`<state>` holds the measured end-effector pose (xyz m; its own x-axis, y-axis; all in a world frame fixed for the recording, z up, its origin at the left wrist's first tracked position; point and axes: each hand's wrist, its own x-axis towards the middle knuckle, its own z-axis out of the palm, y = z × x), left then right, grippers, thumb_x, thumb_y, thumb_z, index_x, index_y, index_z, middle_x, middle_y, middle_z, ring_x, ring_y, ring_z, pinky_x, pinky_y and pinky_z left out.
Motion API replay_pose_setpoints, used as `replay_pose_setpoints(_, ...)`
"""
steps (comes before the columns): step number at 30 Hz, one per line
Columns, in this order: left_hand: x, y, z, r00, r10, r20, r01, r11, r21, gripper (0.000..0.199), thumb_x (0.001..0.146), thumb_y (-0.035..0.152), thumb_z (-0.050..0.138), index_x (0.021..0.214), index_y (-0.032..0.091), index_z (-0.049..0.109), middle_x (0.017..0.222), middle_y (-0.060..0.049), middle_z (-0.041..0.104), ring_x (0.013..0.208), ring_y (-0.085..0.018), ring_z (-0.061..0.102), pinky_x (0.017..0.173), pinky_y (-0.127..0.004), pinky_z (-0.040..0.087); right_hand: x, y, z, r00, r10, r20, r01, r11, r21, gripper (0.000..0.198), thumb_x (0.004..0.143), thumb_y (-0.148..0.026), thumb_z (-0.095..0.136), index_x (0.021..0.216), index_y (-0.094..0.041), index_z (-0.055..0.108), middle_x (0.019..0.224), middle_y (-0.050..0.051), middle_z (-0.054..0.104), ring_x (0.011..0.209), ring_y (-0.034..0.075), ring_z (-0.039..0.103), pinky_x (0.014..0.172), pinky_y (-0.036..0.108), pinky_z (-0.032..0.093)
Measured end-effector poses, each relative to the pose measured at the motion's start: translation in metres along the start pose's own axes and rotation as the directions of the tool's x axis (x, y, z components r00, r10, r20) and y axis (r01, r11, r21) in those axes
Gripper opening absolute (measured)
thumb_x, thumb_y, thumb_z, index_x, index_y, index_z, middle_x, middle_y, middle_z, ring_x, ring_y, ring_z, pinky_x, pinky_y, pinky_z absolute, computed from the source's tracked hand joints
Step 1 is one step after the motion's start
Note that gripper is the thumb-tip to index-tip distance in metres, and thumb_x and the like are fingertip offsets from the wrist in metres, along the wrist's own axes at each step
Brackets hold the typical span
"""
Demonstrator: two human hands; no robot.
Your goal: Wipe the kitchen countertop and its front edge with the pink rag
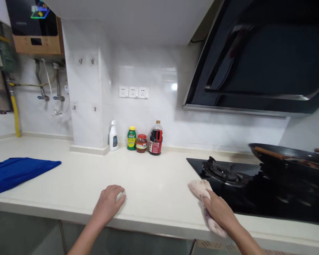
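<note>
My right hand (pixel 220 209) grips a pale, patterned cleaning cloth (pixel 200 187) at the left edge of the black gas stove (pixel 257 198). Part of the cloth lies on the counter, and another part hangs below my hand over the counter's front edge. My left hand (pixel 110 202) is over the front of the white countertop (pixel 149 177), fingers loosely bent and thumb apart, with nothing in it. Whether it touches the surface, I cannot tell.
Along the back wall stand a white spray bottle (pixel 113 136), a green-and-yellow bottle (pixel 131 139), a red-lidded jar (pixel 141 143) and a dark sauce bottle (pixel 156 140). A blue cloth (pixel 21 171) lies left. Right are a wok (pixel 303 159) and a low range hood (pixel 260 60).
</note>
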<state>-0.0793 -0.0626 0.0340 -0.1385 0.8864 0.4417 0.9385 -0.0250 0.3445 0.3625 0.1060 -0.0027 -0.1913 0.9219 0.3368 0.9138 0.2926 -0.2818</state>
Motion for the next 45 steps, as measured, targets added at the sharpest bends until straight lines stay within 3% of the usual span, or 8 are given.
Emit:
replay_pose_setpoints(8, -0.001, 0.002, -0.005, 0.997, -0.067, -0.028, 0.065, 0.996, -0.061, 0.034, 0.094, 0.036, 0.051, 0.116, 0.02, 0.072, 0.123, -0.01, 0.072, 0.12, -0.027, 0.063, 0.104, -0.041, 0.044, 0.066, -0.097, 0.002, 0.99, -0.019, 0.141, 0.025, 0.999, -0.041, 0.061, 0.098, -0.034, 0.037, 0.151, -0.004, 0.042, 0.151, 0.027, 0.044, 0.143, 0.037, 0.04, 0.113, 0.055, 0.035)
replay_pose_setpoints(14, -0.001, 0.001, -0.003, 0.999, -0.041, -0.018, 0.041, 0.999, -0.032, 0.029, 0.092, 0.033, 0.054, 0.112, 0.023, 0.072, 0.123, -0.008, 0.072, 0.121, -0.026, 0.062, 0.104, -0.04, 0.043, 0.014, -0.199, 0.021, 0.87, -0.409, 0.277, 0.378, 0.912, 0.159, 0.059, 0.1, -0.042, 0.045, 0.157, -0.026, 0.039, 0.163, 0.006, 0.032, 0.151, 0.025, 0.027, 0.121, 0.041, 0.027)
replay_pose_setpoints(17, -0.002, 0.001, -0.002, 1.0, -0.022, -0.022, 0.022, 1.0, -0.019, 0.027, 0.091, 0.033, 0.055, 0.111, 0.024, 0.072, 0.122, -0.007, 0.072, 0.121, -0.026, 0.061, 0.103, -0.039, 0.043, -0.027, -0.221, 0.015, 0.812, -0.53, 0.245, 0.449, 0.834, 0.32, 0.056, 0.098, -0.035, 0.045, 0.153, -0.026, 0.046, 0.161, 0.005, 0.035, 0.151, 0.022, 0.027, 0.124, 0.039, 0.023)
replay_pose_setpoints(21, -0.002, 0.002, -0.003, 1.0, -0.011, -0.021, 0.01, 1.0, -0.009, 0.026, 0.091, 0.032, 0.055, 0.11, 0.024, 0.072, 0.122, -0.006, 0.072, 0.121, -0.025, 0.061, 0.104, -0.039, 0.043, -0.057, -0.193, -0.002, 0.844, -0.504, 0.184, 0.395, 0.816, 0.422, 0.053, 0.095, -0.037, 0.045, 0.146, -0.026, 0.056, 0.158, 0.004, 0.041, 0.148, 0.021, 0.033, 0.124, 0.04, 0.025)
replay_pose_setpoints(29, 0.0, 0.005, -0.005, 0.998, -0.064, -0.019, 0.064, 0.998, -0.029, 0.027, 0.094, 0.031, 0.054, 0.113, 0.023, 0.071, 0.123, -0.005, 0.072, 0.121, -0.024, 0.061, 0.104, -0.037, 0.043, -0.05, -0.026, -0.008, 0.985, -0.144, 0.094, 0.113, 0.954, 0.279, 0.069, 0.091, -0.053, 0.034, 0.148, -0.021, 0.052, 0.156, 0.006, 0.043, 0.146, 0.027, 0.038, 0.122, 0.046, 0.03)
replay_pose_setpoints(33, 0.0, 0.007, -0.003, 0.999, -0.037, -0.013, 0.037, 0.999, 0.017, 0.025, 0.095, 0.031, 0.054, 0.112, 0.024, 0.07, 0.122, -0.005, 0.071, 0.121, -0.025, 0.06, 0.102, -0.038, 0.043, -0.046, -0.009, -0.008, 0.999, -0.009, 0.045, 0.002, 0.989, 0.15, 0.071, 0.093, -0.051, 0.029, 0.149, -0.015, 0.05, 0.155, 0.012, 0.045, 0.144, 0.029, 0.04, 0.12, 0.047, 0.033)
replay_pose_setpoints(37, 0.0, 0.008, -0.001, 1.0, -0.012, -0.003, 0.012, 0.997, 0.079, 0.022, 0.094, 0.031, 0.057, 0.108, 0.024, 0.071, 0.119, -0.006, 0.071, 0.118, -0.027, 0.061, 0.099, -0.04, 0.044, -0.039, -0.075, -0.004, 0.996, -0.011, 0.085, 0.008, 0.999, 0.038, 0.066, 0.096, -0.038, 0.027, 0.147, -0.004, 0.05, 0.153, 0.02, 0.044, 0.146, 0.033, 0.036, 0.122, 0.05, 0.027)
replay_pose_setpoints(45, 0.001, 0.004, -0.001, 0.997, -0.028, -0.075, 0.022, 0.996, -0.082, 0.03, 0.095, 0.04, 0.054, 0.114, 0.022, 0.07, 0.122, -0.007, 0.069, 0.122, -0.026, 0.06, 0.106, -0.045, 0.045, -0.015, -0.252, 0.027, 0.939, -0.27, 0.215, 0.205, 0.938, 0.281, 0.062, 0.101, -0.041, 0.04, 0.154, -0.009, 0.041, 0.16, 0.02, 0.034, 0.151, 0.034, 0.024, 0.123, 0.052, 0.018)
